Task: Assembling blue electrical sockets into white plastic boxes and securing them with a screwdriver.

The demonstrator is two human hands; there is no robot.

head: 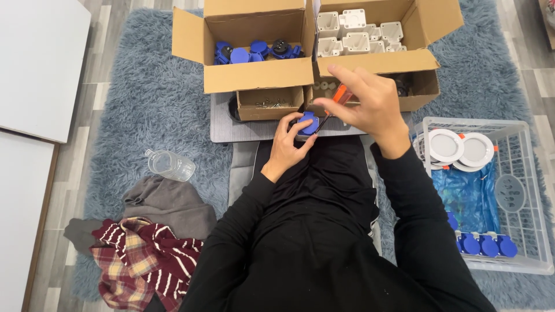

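You are working in soft, even indoor light, bright enough to read colours across the whole frame. Shadows are faint: a soft one lies under your right hand (370,104) and inside the cardboard boxes (260,75) just beyond it. Your black sleeves and lap swallow nearly all detail. A mild sheen sits on the white discs (459,147) to the right of that hand. Focus is sharp throughout, with slight wide-angle bending toward the frame edges.

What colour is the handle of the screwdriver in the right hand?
Orange: the screwdriver handle shows between the fingers of the right hand in the head view, the only one.
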